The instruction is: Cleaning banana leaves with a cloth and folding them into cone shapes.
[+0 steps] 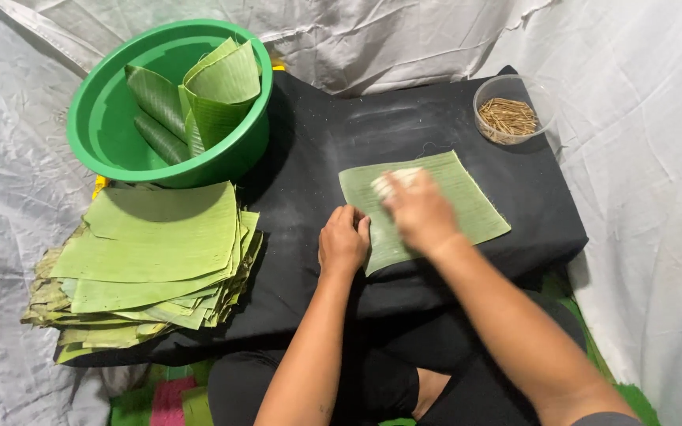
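A square banana leaf piece (pixel 467 197) lies flat on the black cloth-covered surface (pixel 317 158). My left hand (pixel 342 243) rests with curled fingers on the leaf's near-left edge. My right hand (pixel 418 211) is blurred with motion over the middle of the leaf, pressing a pale cloth or wad (pixel 392 180) against it. Whether the fingers grip that wad or just push it is hard to tell.
A thick stack of cut banana leaves (pixel 151 260) lies at the left. Behind it stands a green plastic basin (pixel 112 118) with rolled and folded leaves (pixel 215 95). A clear tub of thin wooden sticks (pixel 508 117) sits at the back right. White sheeting surrounds everything.
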